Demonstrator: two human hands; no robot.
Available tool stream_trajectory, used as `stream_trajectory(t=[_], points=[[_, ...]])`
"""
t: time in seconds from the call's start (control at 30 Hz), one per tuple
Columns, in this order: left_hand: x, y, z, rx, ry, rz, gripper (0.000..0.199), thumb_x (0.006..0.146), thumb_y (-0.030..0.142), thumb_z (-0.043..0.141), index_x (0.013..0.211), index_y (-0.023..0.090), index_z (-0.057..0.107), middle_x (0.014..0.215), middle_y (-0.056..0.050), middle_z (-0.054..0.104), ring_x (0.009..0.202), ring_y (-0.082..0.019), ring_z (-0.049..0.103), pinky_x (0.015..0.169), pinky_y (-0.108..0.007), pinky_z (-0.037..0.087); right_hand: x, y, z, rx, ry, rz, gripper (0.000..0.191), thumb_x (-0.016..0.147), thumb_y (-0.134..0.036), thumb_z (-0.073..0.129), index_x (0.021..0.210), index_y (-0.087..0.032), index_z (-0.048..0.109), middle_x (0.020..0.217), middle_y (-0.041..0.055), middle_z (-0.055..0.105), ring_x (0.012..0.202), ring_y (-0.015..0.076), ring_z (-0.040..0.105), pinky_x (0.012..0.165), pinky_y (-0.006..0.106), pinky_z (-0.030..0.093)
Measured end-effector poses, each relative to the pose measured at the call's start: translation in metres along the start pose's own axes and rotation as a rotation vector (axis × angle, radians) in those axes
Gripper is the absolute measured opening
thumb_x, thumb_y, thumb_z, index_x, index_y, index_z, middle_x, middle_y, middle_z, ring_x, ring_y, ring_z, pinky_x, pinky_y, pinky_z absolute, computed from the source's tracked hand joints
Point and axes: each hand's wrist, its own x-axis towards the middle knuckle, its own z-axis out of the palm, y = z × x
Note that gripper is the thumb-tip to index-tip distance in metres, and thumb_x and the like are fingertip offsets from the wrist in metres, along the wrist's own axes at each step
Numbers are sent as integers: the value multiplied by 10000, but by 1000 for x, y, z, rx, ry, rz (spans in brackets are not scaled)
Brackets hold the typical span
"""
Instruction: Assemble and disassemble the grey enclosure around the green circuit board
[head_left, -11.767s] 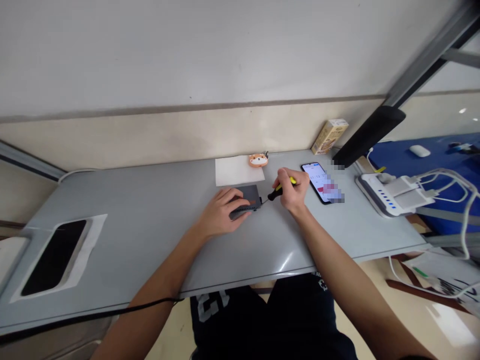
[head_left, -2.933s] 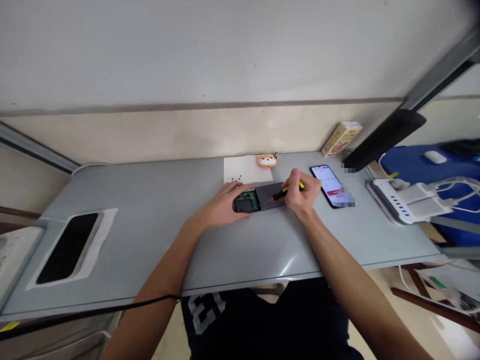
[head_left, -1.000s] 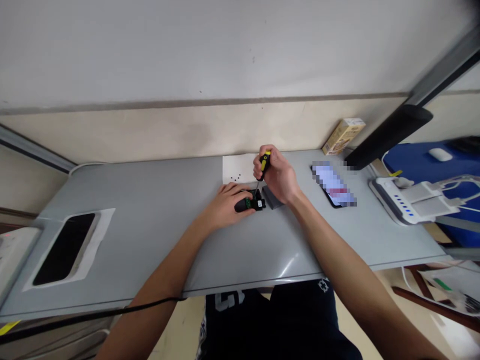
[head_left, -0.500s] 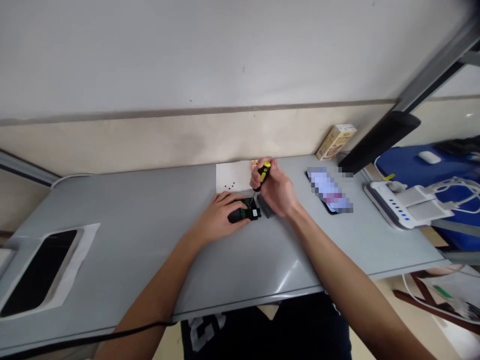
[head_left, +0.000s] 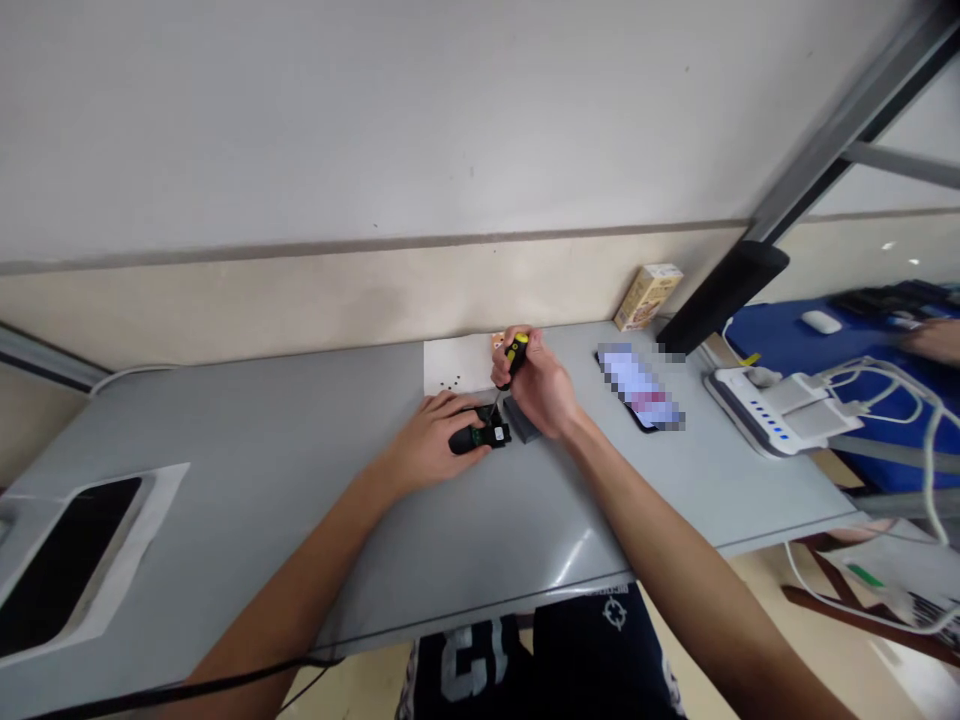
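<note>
My left hand (head_left: pixel 442 430) grips a small black device (head_left: pixel 469 440) against the grey table, fingers over its top and thumb along the near side. Part of a green circuit board and a white label show at its opened right end. In my right hand (head_left: pixel 536 375) is a yellow and black screwdriver (head_left: pixel 516 352), held in a closed fist with its shaft slanting down into the device. Where the tip meets the device is too small to make out. A dark grey block (head_left: pixel 520 420) lies just right of the device, partly under my right hand.
Behind the hands, a white paper sheet (head_left: pixel 457 358) carries several tiny dark pieces. A phone (head_left: pixel 641 388), a carton (head_left: pixel 649 297), a black cylinder (head_left: pixel 724 295) and a white power strip (head_left: pixel 765 415) stand to the right. A tablet-like device (head_left: pixel 71 560) lies left. Another person's hand (head_left: pixel 937 340) appears far right.
The view has shifted slightly, so the scene sits further left. Another person's hand has come into view at the far right. Both my hands keep their grips.
</note>
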Motion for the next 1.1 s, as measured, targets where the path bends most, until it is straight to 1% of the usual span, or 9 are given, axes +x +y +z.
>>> stream_trajectory(t=[0.07, 0.2, 0.33, 0.4, 0.53, 0.67, 0.8, 0.93, 1.1], points=[[0, 0, 0, -14, 3, -1, 146, 924, 371, 694, 1010, 254, 708, 1342, -54, 667, 1234, -268, 570, 1097, -485, 451, -2, 0, 3, -16, 11, -15, 430, 947, -710, 491, 961, -280, 500, 721, -15, 435, 610, 165, 410, 603, 317, 432], [-3, 1, 3, -46, 39, -18, 160, 929, 383, 695, 1032, 263, 712, 1344, -48, 668, 1249, -265, 563, 1114, -491, 449, -4, 4, 3, -50, 16, -48, 334, 952, -592, 589, 937, -292, 444, 663, -50, 402, 556, 149, 357, 579, 296, 396], [-5, 0, 6, -52, 34, -36, 191, 938, 399, 691, 1070, 263, 714, 1345, -51, 668, 1237, -263, 561, 1105, -487, 461, 1, 6, -4, -64, 29, -53, 331, 948, -594, 592, 936, -282, 481, 819, -2, 539, 654, 158, 489, 651, 318, 463], [-6, -1, 7, -47, 43, -27, 195, 942, 395, 691, 1084, 263, 716, 1330, -47, 675, 1238, -259, 557, 1100, -475, 465, 3, 4, -5, -49, 0, -26, 322, 951, -593, 579, 980, -275, 537, 841, 16, 543, 686, 168, 512, 665, 327, 477], [-7, -4, 9, -32, 64, -12, 208, 952, 397, 687, 1117, 274, 715, 1335, -46, 674, 1254, -257, 551, 1105, -471, 459, 0, 2, -2, 12, -8, -13, 311, 996, -578, 487, 1056, -280, 553, 737, -4, 442, 617, 170, 430, 619, 330, 449], [-8, -4, 9, -48, 55, -26, 208, 952, 407, 684, 1113, 278, 712, 1345, -49, 666, 1254, -260, 558, 1107, -482, 457, -5, 2, 3, 29, -19, -35, 264, 1010, -548, 483, 985, -286, 496, 711, -16, 414, 586, 158, 382, 596, 318, 414], [-7, -2, 7, -43, 45, -38, 227, 948, 411, 691, 1129, 273, 685, 1346, -40, 663, 1269, -256, 553, 1119, -474, 438, -7, 1, 7, -12, -7, -62, 289, 994, -565, 518, 929, -290, 458, 692, -22, 410, 572, 158, 359, 580, 314, 392], [-6, 1, 6, -41, 10, -104, 321, 898, 398, 743, 1157, 257, 618, 1294, -39, 682, 1256, -273, 552, 1098, -476, 446, -9, 1, 12, 39, -33, -56, 293, 973, -557, 566, 928, -286, 462, 688, -26, 407, 584, 153, 344, 580, 303, 356], [-6, 2, 6, -58, -9, -181, 420, 868, 385, 765, 1226, 278, 574, 1300, -39, 664, 1270, -289, 542, 1087, -479, 459, -10, -1, 14, 53, -29, -32, 287, 958, -539, 596, 930, -281, 472, 686, -31, 407, 580, 144, 318, 580, 297, 326]])
